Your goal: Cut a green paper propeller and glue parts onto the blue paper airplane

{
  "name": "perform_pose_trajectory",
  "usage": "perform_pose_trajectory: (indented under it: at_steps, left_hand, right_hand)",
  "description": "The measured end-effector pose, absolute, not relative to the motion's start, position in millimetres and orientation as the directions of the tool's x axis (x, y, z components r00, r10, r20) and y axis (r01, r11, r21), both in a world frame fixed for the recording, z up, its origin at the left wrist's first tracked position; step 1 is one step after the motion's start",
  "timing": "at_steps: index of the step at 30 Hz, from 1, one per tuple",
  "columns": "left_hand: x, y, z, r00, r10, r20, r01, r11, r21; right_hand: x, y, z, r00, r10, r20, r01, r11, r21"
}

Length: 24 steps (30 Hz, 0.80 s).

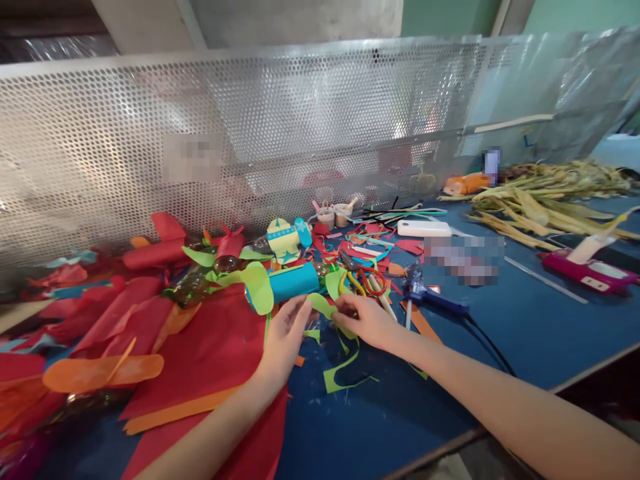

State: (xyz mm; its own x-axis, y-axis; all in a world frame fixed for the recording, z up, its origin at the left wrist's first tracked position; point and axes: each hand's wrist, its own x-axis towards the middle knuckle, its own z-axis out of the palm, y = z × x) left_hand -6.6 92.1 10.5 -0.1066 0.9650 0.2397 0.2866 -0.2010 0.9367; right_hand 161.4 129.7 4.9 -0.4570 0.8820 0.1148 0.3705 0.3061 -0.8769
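Observation:
A light-green cut-out strip (321,305), paper or felt, is pinched between my two hands. My left hand (286,328) grips its left end with thumb and fingertips. On its other end, the fingers of my right hand (364,321) are closed. Just beyond my hands lies a plastic bottle wrapped in blue (295,281), with a light-green wing-shaped piece (259,287) on it. Green offcuts (333,380) are scattered on the blue tabletop below my hands. A dark blue glue gun (430,297) rests right of my right hand, near scissors with red handles (379,283).
Red sheets (210,353) and an orange strip (185,410) cover the left side. Other decorated bottles (285,240) stand along a perforated metal screen (300,120). Dried stalks (540,207), a magenta power strip (587,272) and a white box-shaped device (424,229) lie to the right.

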Motion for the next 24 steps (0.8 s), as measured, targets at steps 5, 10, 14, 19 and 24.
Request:
perform_pose_trajectory:
  at_steps: [5,10,14,19,24]
  left_hand:
    - [-11,107,31,0.059,0.931,0.360,0.623,-0.315,0.716]
    - [-2,138,46,0.256,0.905,0.339,0.841,-0.381,0.384]
    - [1,167,49,0.368,0.890,0.271,0.893,-0.419,0.166]
    - [-8,185,51,0.467,0.870,0.158,0.883,-0.468,-0.035]
    - [-23,180,65,0.556,0.831,0.032,0.826,-0.547,-0.137]
  right_hand:
    - [158,134,1,-0.323,0.941,0.097,0.172,0.159,-0.972]
    - [157,138,-3,-0.171,0.985,-0.023,-0.085,-0.038,-0.996]
    - [161,140,3,-0.081,0.996,-0.042,-0.246,-0.061,-0.967]
    - [168,144,10,-0.011,1.000,-0.017,-0.327,-0.020,-0.945]
    - [168,144,13,-0.032,0.999,0.042,-0.286,0.031,-0.958]
